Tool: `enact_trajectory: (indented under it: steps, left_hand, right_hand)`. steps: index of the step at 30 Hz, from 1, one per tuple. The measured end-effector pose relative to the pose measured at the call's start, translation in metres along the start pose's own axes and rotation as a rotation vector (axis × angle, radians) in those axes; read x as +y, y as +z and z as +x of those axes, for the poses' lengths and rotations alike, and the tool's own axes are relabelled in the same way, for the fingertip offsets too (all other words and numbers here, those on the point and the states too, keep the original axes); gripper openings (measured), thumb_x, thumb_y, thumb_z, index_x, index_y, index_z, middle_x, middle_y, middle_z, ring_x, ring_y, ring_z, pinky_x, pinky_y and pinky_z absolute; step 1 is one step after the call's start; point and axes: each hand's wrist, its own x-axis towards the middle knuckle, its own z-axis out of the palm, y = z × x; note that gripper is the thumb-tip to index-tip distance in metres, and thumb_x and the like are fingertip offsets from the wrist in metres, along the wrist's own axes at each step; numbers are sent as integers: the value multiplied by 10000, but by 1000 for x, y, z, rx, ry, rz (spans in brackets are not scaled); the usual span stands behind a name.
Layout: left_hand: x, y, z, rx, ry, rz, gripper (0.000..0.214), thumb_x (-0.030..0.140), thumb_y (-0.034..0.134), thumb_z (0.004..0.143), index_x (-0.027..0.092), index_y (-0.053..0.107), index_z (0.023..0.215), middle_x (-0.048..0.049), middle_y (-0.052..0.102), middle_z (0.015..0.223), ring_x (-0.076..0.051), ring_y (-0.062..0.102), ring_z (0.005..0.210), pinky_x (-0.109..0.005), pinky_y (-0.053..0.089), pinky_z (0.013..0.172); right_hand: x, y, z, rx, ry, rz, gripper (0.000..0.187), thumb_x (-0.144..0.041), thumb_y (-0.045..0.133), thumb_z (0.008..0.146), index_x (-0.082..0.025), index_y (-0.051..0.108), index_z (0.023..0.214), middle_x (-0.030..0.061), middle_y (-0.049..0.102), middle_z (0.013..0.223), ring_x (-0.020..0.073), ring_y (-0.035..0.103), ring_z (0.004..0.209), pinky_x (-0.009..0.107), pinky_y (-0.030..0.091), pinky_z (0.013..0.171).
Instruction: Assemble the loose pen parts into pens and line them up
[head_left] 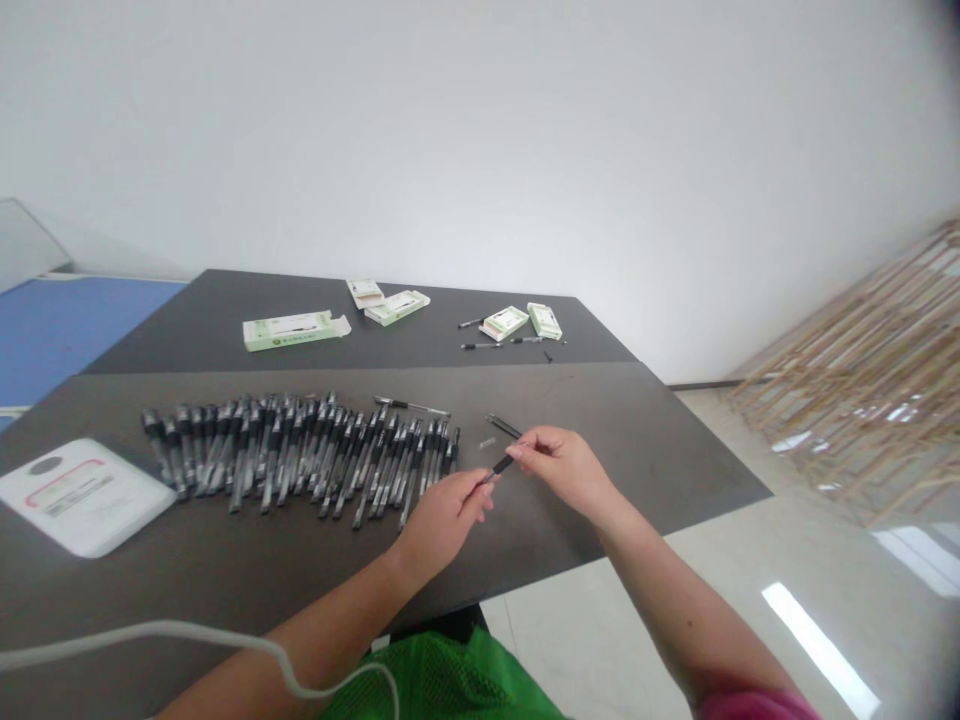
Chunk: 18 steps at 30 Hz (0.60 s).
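My left hand (448, 516) and my right hand (564, 465) meet above the dark table (225, 560), both pinching a short black pen part (501, 466) between their fingertips. A long row of several black pens (300, 452) lies side by side just left of my hands. Just beyond my right hand lie a loose black pen piece (503, 427) and a small clear piece (487, 441). One single pen (412, 405) rests behind the row.
A white flat device (82, 495) sits at the table's left edge. Green-and-white pen boxes (294, 329) (397, 306) (504, 321) and a few loose pens lie on the far table. A white cable (187, 632) crosses the near edge. Wooden racks (862, 370) stand at right.
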Motion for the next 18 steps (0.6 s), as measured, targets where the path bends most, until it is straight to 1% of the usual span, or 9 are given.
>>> enact_trajectory:
  steps: [2,5,6,9,10,11,14,16,18]
  left_hand:
    - [0,0,0,11,-5,-13,288,344,375,909,182,612,887,-7,655,751,-133,587,623,-260,424,660]
    - [-1,1,0,24,-7,-18,291,356,384,908,184,617,930,-3,656,747,-134,594,628,-258,427,663]
    - [-1,1,-1,21,-2,-13,291,355,383,909,184,618,929,-2,656,746,-134,595,630,-257,425,663]
    - [-2,1,-1,12,11,-3,290,345,381,913,182,621,926,1,651,741,-131,594,631,-254,423,670]
    - [-2,1,-1,15,10,-7,290,343,380,914,182,621,936,2,650,740,-131,596,634,-254,425,673]
    - [-2,1,-2,19,5,-14,291,342,379,914,182,621,946,2,650,740,-131,599,637,-254,427,676]
    - [-2,2,-2,20,-13,-37,307,346,370,917,183,625,965,0,656,744,-132,607,641,-253,435,682]
    - [-2,2,-2,21,-18,-39,313,348,365,918,184,628,963,-1,660,742,-134,610,643,-254,438,682]
    - [-2,2,-2,26,-17,-22,307,348,371,914,186,631,930,-3,661,736,-140,615,654,-255,437,679]
  right_hand:
    - [-1,1,-1,18,-15,41,277,-406,598,805,-162,679,700,-3,583,595,117,522,578,232,398,571]
    - [-3,5,-2,-20,-11,217,236,-378,617,792,-183,702,894,5,634,716,125,559,639,242,429,618]
    - [-3,7,-2,-2,0,242,227,-375,627,783,-185,705,880,1,629,698,124,553,627,242,427,609]
    - [-2,14,-3,129,35,237,211,-384,660,754,-178,696,720,-14,585,597,116,507,572,236,397,562]
    - [0,17,-3,160,45,251,217,-390,663,751,-178,694,713,-15,582,590,115,502,568,236,394,558]
    - [1,19,-3,167,51,286,223,-397,653,760,-180,701,744,-12,592,603,115,506,571,238,400,565]
    - [6,25,-4,107,73,453,245,-400,627,782,-194,721,876,5,643,686,116,530,584,248,429,586]
    - [9,28,-4,110,90,512,227,-385,656,761,-196,729,864,9,653,698,113,523,578,241,421,564]
    - [10,32,-5,167,91,508,189,-365,685,739,-193,734,800,6,646,682,109,502,568,231,398,539]
